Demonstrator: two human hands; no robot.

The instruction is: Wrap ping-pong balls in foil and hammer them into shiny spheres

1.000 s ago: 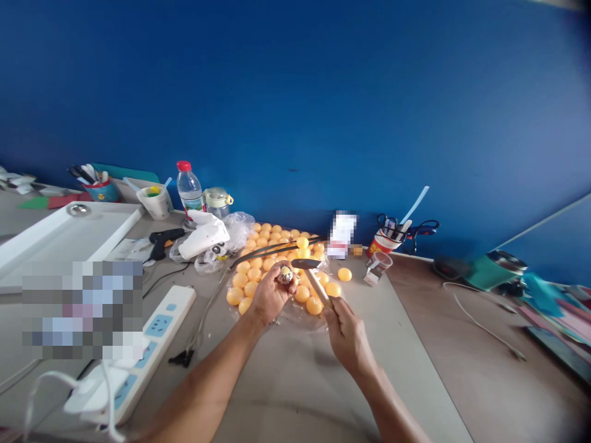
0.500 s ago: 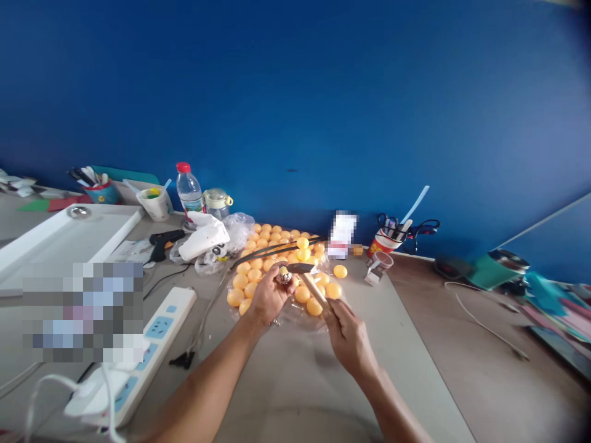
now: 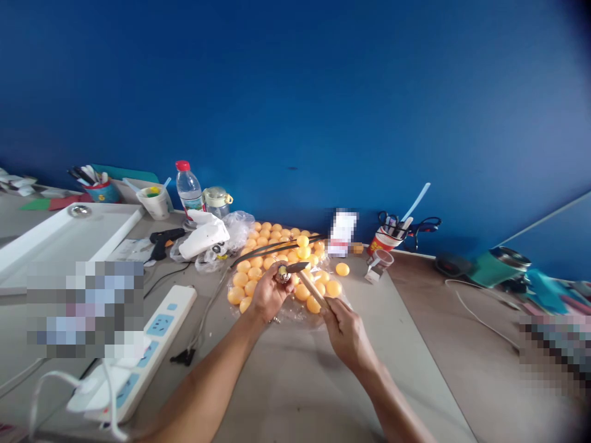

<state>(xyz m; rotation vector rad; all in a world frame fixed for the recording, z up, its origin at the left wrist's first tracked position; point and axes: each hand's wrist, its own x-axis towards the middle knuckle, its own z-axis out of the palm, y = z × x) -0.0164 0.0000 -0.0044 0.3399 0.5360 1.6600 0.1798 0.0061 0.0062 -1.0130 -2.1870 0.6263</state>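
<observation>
My left hand (image 3: pixel 268 295) is closed around a small shiny ball-like object (image 3: pixel 282 274), held above the table. My right hand (image 3: pixel 347 332) grips the wooden handle of a small hammer (image 3: pixel 308 280); its dark metal head touches the top of the object. Just behind both hands lies a pile of orange ping-pong balls (image 3: pixel 272 258) on clear plastic, with two long dark sticks (image 3: pixel 272 249) lying across it.
A white power strip (image 3: pixel 152 341) with cables lies at the left, near a white tray (image 3: pixel 69 237). A black glue gun (image 3: pixel 164 240), a water bottle (image 3: pixel 189 191), cups with pens and scissors (image 3: pixel 388 237), and a teal device (image 3: pixel 496 267) line the blue wall.
The hammer head has moved left and down onto the object in my left hand. Both hands stay in nearly the same place.
</observation>
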